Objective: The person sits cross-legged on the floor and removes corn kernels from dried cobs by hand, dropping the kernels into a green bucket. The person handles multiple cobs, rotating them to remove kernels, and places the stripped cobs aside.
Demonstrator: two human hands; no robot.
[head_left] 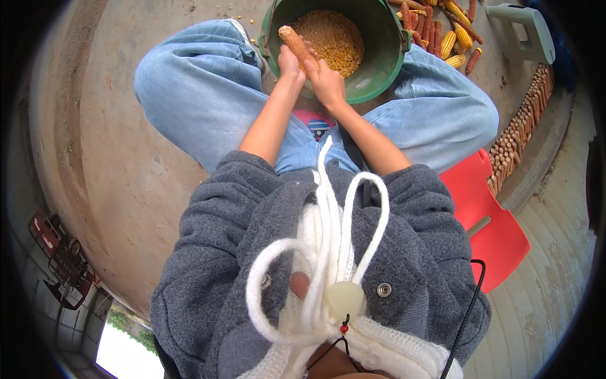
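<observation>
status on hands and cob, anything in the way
Left hand, right hand: both on corn cob. Cob over green bucket, visible side bare. Nothing seen in the way.

We wear a dark grey coat with silver snaps and bunched sleeves, and pale blue jeans. Thick white cords loop over the coat beside a pale pendant with a red bead and black string.
</observation>
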